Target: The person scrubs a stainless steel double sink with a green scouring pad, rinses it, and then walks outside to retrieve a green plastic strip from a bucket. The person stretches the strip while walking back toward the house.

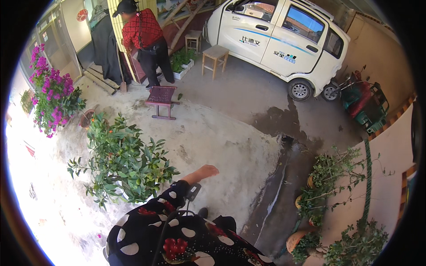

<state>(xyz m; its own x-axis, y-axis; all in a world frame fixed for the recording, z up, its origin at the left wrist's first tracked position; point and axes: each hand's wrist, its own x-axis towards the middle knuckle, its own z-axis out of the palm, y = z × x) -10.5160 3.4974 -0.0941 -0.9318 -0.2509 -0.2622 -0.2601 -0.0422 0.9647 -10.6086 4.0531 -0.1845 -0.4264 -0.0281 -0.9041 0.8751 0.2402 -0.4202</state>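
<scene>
Shrub stands near left hand; concrete stretches to dark strip.

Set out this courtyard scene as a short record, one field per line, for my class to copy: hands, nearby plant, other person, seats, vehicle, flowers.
Left hand: held out above the concrete floor, nothing visibly held
Right hand: not in view
Nearby plant: bushy green plant, left of that hand
Other person: person in red checked top, back mostly turned
Seats: dark red woven stool; two wooden stools
Vehicle: white car, doors shut
Flowers: magenta blossoms, far left
</scene>
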